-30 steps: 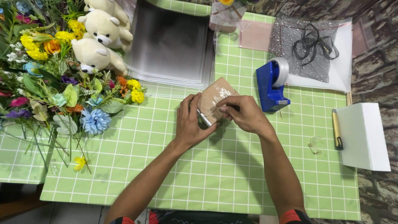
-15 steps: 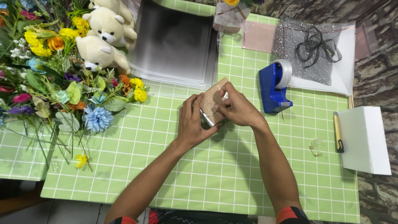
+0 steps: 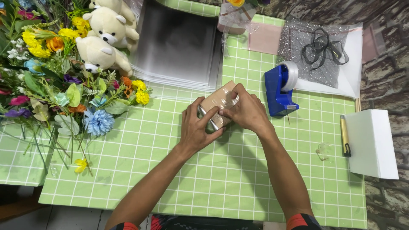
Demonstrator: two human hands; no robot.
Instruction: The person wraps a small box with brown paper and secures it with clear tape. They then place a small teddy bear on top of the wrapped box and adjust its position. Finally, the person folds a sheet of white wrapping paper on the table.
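Small tan block (image 3: 219, 102) wrapped in clear glossy film, rectangular, lying tilted with one short end toward the far right and the other toward the near left. Set on the green checked table cover (image 3: 238, 179), about midway between its left and right edges and nearer the far edge than the near one. Held from both sides: left hand (image 3: 196, 130) at the near-left end, right hand (image 3: 247, 111) over the right side, fingertips pressing on top. Silvery shiny patch showing at the near-left end; nature unclear.
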